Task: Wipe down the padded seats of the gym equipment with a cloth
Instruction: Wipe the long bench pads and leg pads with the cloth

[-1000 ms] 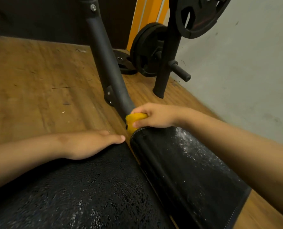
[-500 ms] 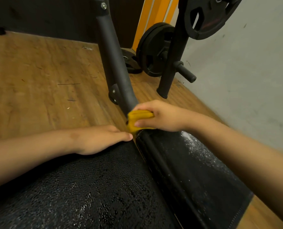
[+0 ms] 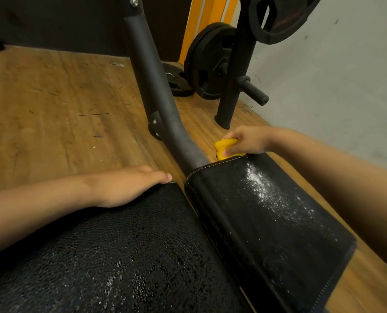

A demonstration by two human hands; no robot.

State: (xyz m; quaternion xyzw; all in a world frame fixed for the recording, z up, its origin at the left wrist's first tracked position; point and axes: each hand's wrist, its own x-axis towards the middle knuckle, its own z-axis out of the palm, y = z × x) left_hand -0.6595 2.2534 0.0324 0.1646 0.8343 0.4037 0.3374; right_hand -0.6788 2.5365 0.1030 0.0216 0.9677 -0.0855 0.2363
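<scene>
Gripping a folded yellow cloth (image 3: 225,149), the right hand (image 3: 247,141) is pressing it against the far edge of the narrower padded seat (image 3: 267,211), with fingers and thumb curled round the cloth. White speckling is showing across that seat's surface. The left hand (image 3: 127,188) is lying flat, fingers straight and together, on the far edge of the wider padded seat (image 3: 131,245), which is glistening with droplets. A dark frame tube (image 3: 156,93) is rising from between the two seats. Weight plates (image 3: 210,73) are hanging on a rack near the wall.
</scene>
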